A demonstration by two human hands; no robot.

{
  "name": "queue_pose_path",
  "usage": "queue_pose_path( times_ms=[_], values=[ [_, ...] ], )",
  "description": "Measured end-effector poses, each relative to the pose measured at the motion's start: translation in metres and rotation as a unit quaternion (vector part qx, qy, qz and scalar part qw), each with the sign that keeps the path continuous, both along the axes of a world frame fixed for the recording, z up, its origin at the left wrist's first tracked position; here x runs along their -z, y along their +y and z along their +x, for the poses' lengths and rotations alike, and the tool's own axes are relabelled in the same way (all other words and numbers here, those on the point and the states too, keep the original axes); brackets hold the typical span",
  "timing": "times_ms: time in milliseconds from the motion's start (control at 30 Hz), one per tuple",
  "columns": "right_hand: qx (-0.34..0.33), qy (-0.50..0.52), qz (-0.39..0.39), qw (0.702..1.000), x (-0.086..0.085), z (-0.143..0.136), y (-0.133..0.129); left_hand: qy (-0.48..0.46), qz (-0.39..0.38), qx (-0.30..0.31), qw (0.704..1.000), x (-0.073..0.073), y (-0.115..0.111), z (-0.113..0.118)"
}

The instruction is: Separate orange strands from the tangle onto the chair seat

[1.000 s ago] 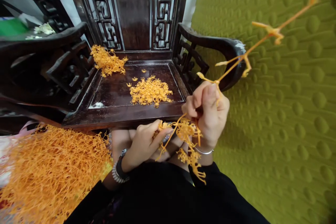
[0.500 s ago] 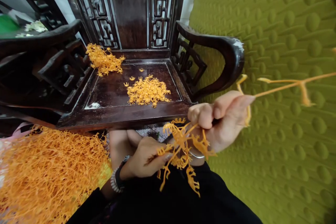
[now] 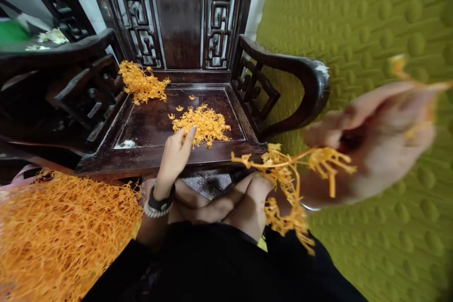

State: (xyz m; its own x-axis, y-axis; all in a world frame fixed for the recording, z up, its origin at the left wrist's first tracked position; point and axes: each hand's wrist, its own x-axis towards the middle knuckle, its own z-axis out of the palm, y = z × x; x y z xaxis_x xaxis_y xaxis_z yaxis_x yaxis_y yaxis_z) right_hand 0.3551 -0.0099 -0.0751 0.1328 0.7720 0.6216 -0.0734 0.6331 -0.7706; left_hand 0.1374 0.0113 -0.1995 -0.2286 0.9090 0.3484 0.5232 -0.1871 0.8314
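Bumpy green surface (image 3: pixel 385 28): spans the view from one o'clock round to about four, behind the right hand.
Carved dark chair (image 3: pixel 179 23): back at eleven o'clock, with openwork panels; its seat lies just off centre toward nine, one curved armrest at two.
Black garment (image 3: pixel 230 269): worn by the seated person at six o'clock, bent legs showing above its hem.
Heap of orange strands (image 3: pixel 67 236): a dense tangle at eight o'clock, below the seat's level.
Right hand (image 3: pixel 378 139): blurred at three o'clock, well apart from the seat, fingers curled and clamped on orange sprigs.
Orange sprigs (image 3: pixel 285 219): clusters dangle at four o'clock, off the hand's eight-o'clock side; a stem end pokes out by its fingertips at two.
Pile of small orange pieces (image 3: pixel 208 125): spread on the seat, at that panel's four o'clock.
Orange bunch (image 3: pixel 143 85): tangled at the seat's ten o'clock, near the backrest.
Left hand (image 3: pixel 175 151): at the pile's seven-o'clock edge, thumb and forefinger close together; whether a piece sits between them cannot be told.
Wristbands (image 3: pixel 157 207): one dark, one pale and coiled, on the left wrist.
Three loose pieces (image 3: pixel 179 108): strung from eleven to nine o'clock around the pile.
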Motion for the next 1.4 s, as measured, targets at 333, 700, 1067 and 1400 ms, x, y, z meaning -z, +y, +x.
queue_pose_path(
  times_ms=[333,700,1067,1400],
  values=[
    [0.011,0.03,0.049,0.998,0.014,0.008,0.015,0.223,-0.103,-0.018,0.969,0.013,0.091,0.005],
    [0.016,-0.089,-0.021,0.996,0.042,0.001,0.046,-0.12,0.18,0.144,0.966,-0.037,0.013,0.033],
    [-0.056,-0.089,-0.046,0.993,0.056,-0.013,0.038,0.083,0.193,0.215,0.954,-0.039,-0.014,0.063],
    [-0.109,-0.073,-0.085,0.988,0.071,-0.004,-0.002,-0.059,0.226,0.106,0.967,-0.031,-0.038,0.056]
  ],
)
